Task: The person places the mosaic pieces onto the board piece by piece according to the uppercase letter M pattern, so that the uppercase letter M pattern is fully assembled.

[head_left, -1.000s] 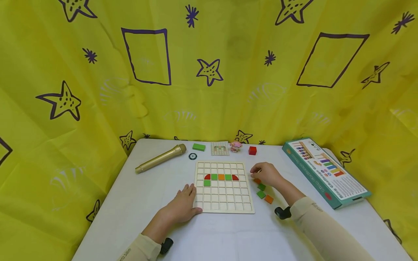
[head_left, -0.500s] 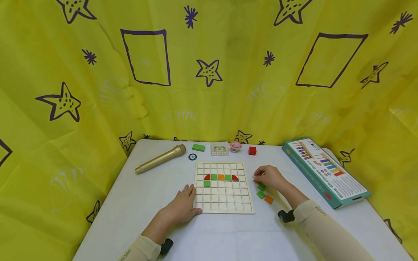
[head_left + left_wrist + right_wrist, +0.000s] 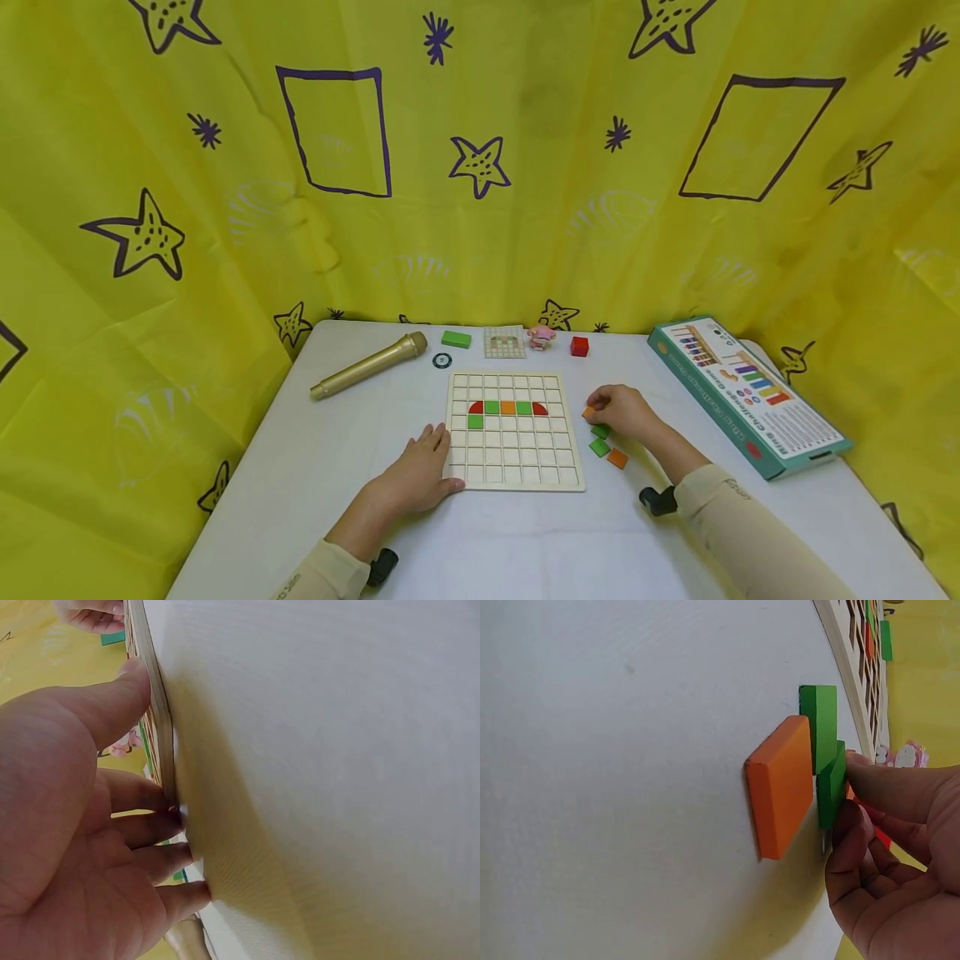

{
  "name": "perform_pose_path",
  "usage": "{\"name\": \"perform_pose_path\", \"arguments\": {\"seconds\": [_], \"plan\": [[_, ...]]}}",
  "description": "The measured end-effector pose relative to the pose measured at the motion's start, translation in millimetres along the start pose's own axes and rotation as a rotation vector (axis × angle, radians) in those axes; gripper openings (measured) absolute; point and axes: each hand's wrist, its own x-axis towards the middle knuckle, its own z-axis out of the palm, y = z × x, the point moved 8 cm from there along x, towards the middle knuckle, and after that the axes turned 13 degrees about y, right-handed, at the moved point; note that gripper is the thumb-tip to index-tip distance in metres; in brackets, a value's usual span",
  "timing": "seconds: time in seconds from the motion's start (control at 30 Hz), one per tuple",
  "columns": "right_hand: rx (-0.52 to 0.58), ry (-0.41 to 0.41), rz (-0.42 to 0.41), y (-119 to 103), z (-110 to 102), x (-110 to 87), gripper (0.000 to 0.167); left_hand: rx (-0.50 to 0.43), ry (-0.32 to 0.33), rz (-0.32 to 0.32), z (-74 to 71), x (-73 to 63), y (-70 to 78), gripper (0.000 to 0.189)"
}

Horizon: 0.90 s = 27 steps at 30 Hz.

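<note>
A wooden grid board (image 3: pixel 517 475) lies flat in the head view. On it, a row of coloured tiles has a red rounded piece at each end, with green and an orange tile (image 3: pixel 508 407) between; one green tile (image 3: pixel 476 422) sits below the left end. My left hand (image 3: pixel 418 473) rests along the board's left edge, thumb at its near corner, fingers extended. Right of the board, my right hand (image 3: pixel 624 411) pinches an orange tile (image 3: pixel 588 412) between thumb and fingers. Close below are two green tiles (image 3: pixel 599 447) and another orange tile (image 3: pixel 780 787). The pinched tile is mostly hidden in the right wrist view.
Behind the board are a gold microphone (image 3: pixel 369 365), a green block (image 3: pixel 456 339), a round dark chip (image 3: pixel 442 360), a small grid card (image 3: pixel 505 342), a pink figurine (image 3: pixel 541 337) and a red cube (image 3: pixel 580 347). A teal game box (image 3: pixel 750 396) lies at the right.
My right hand has shifted slightly right and toward me, and its fingertips have come onto the orange tile nearest the board. The left hand and the board stay put.
</note>
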Motion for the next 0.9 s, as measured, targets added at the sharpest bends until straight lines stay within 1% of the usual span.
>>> {"name": "perform_pose_path", "arguments": {"seconds": [0.3, 0.5, 0.7, 0.9], "plan": [[-0.022, -0.036, 0.035, -1.3, 3.6, 2.0, 0.022, 0.008, -0.003, -0.008, -2.5, -1.6, 1.4, 0.087], [-0.029, -0.029, 0.040, -2.8, 3.7, 2.0, 0.023, 0.015, -0.005, -0.009, -2.3, -1.4, 1.1, 0.087], [-0.028, -0.014, 0.010, -6.7, 2.0, 0.2, 0.023, 0.017, -0.003, -0.007, -1.9, -2.0, 1.0, 0.087], [-0.023, 0.002, -0.017, -7.9, 1.0, -1.1, 0.018, 0.014, 0.013, 0.019, -3.2, -2.1, 1.8, 0.086]]}}
